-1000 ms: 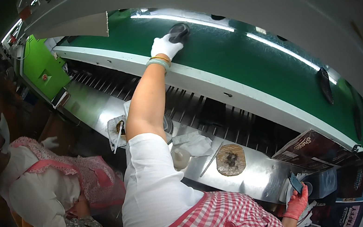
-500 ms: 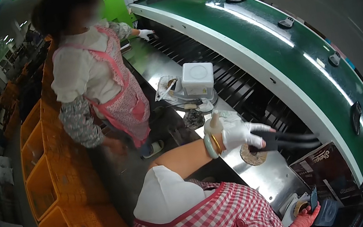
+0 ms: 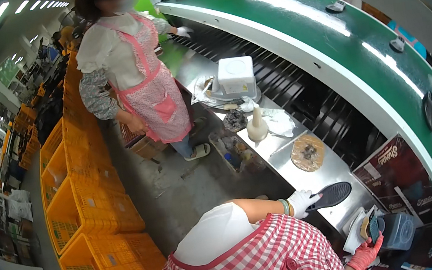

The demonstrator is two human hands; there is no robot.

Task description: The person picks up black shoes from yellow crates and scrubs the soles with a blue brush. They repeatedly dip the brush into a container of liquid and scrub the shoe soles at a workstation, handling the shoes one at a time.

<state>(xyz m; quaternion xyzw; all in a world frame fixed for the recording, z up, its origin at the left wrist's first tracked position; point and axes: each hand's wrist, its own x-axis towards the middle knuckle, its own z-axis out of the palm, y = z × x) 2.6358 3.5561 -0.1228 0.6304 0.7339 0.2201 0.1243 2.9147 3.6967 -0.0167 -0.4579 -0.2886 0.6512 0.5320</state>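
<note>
One black sole (image 3: 330, 195) is pinched by its end in my left hand (image 3: 301, 203); at five o'clock from it, my right hand (image 3: 364, 256) grips a flat dark piece (image 3: 374, 226).

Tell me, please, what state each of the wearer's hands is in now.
Left hand: closed on a black shoe sole.
Right hand: holding a small dark flat object.

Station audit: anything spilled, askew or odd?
Mismatched: left hand gloved white, right hand red. The round tan pad has an uneven dark patch mid-surface, unlike the tan around it; perhaps residue. White material lies crumpled beside the bottle. No clear spill.
</note>
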